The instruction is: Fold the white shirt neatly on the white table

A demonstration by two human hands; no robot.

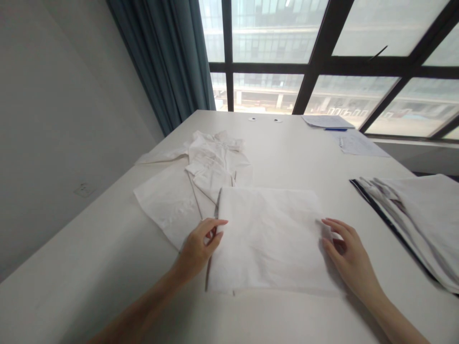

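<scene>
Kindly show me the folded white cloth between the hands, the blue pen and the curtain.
Folded white cloth (268, 243): head view, its upper face.
Blue pen (335, 129): head view, its barrel.
Curtain (168, 57): head view, its pleats.

The bare left hand (196, 247) has slim, long fingers (217, 222). The bare right hand (350, 255) has slim ones too. Both thin arms (147, 301) are bare as far as they show.

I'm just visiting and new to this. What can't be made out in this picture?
In the head view:
- Cloth: its underside is hidden by its top layer.
- Left hand: its palm is hidden by the back of the hand.
- Pile: cut off by the right edge.
- Papers: any writing is too small.
</scene>
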